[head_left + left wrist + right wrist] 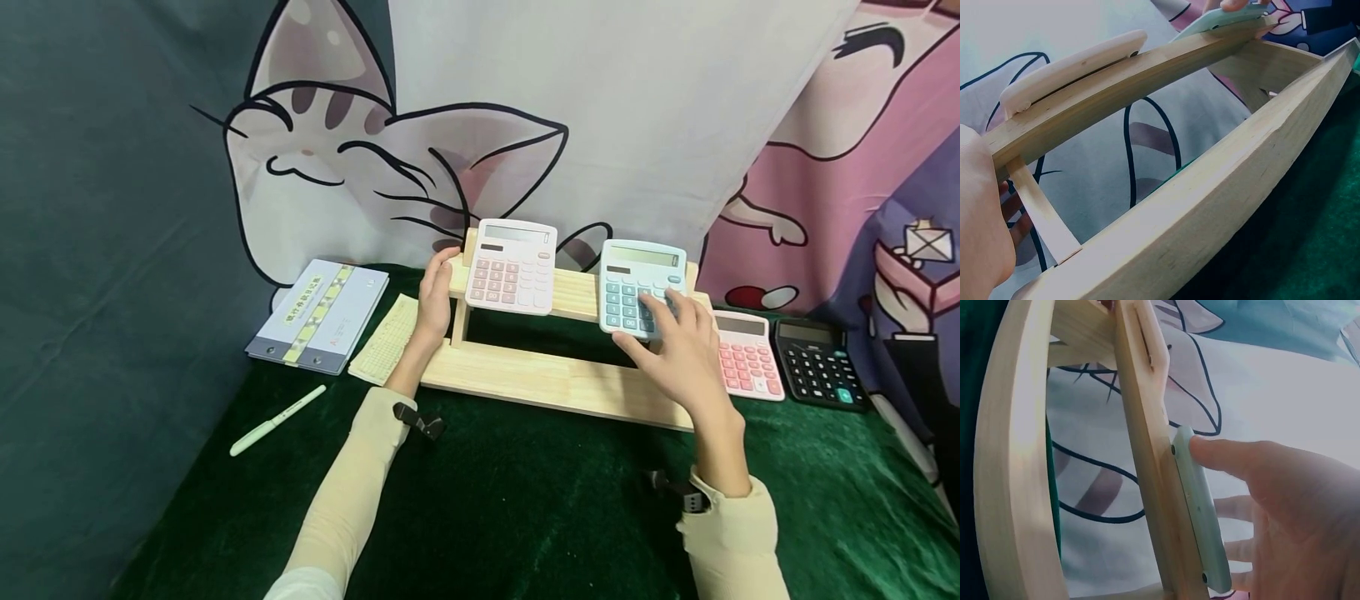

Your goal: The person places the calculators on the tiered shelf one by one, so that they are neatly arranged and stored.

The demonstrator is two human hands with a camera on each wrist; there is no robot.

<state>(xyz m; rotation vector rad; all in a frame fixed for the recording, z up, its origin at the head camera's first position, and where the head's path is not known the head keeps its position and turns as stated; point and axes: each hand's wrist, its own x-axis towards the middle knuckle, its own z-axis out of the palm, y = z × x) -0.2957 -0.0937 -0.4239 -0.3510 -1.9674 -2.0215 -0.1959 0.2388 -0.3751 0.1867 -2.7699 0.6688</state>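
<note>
A two-tier wooden rack point(517, 372) stands on the green cloth. A white calculator with pale pink keys point(512, 267) leans on its upper board towards the left. Further right on that board is a light blue calculator point(642, 255), its display showing 0. My right hand point(684, 358) is spread over the blue calculator, fingertips on its keys and thumb by its lower left corner. In the right wrist view, the thumb touches the calculator's edge point(1200, 515). My left hand point(433, 302) rests against the rack's left end, fingers extended upward; its fingertips are partly hidden in the left wrist view.
Right of the rack lie a pink calculator point(750, 354) and a black calculator point(821, 367). On the left are a grey-blue binder point(352, 304), a yellowish lined paper pad point(390, 342) and a pale green pen point(277, 421). A cartoon-print curtain point(637, 125) hangs close behind.
</note>
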